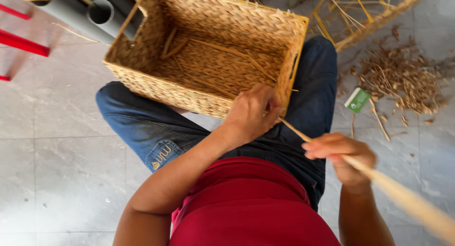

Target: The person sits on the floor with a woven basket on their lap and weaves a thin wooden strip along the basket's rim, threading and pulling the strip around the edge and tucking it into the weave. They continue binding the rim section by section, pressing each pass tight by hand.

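Small green-and-white rectangular packet (357, 100), right of centre on the grey tiled floor (66, 165), beside a heap of dry fibre scraps (403, 77). Woven straw basket (204, 51), rectangular, tan, open-topped, upper centre, resting on the person's denim-clad lap. Left hand (251, 114) grips the basket's near rim at its corner. Right hand (342, 156) closed around a pale fibre strand (332, 153), its lower-right end blurred. Grey pipes (95, 11) cut off, upper left.

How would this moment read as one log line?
left hand: gripping basket corner | right hand: pulling strand | basket on lap
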